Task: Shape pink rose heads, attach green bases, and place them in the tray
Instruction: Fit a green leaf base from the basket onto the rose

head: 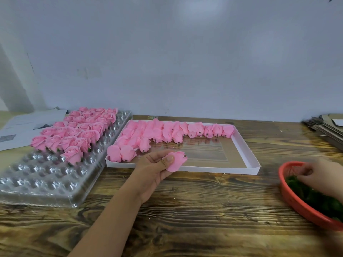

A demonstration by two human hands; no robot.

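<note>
The left hand [155, 168] is raised just above the tabletop [194, 210] near its middle, palm turned up, with the thumb and curled fingers pinching a pink rose head [176, 161] whose small dark stub points to the right. That rose head hangs just over the front rim of the white box [252, 168], close to the box's front left corner. The right hand [318, 178] reaches into the red basket [297, 203] at the right edge of the tabletop, its fingers bent down among the green bases [319, 200]; motion blur hides whether it has hold of one, so its grip cannot be told. The white box lies flat toward the back of the tabletop and holds unshaped rose heads [167, 133] lying on their sides, packed along its back wall and piled thicker at its left end, while its front right part shows bare floor. Left of it, touching or nearly touching its left wall, sits the clear plastic tray [46, 179] with rows of round cups; finished roses [74, 132] stand upright in its back rows, and the cups nearest the front edge hold nothing. Papers [22, 127] lie at the back left corner, and flat cardboard [326, 128] is stacked at the back right.
</note>
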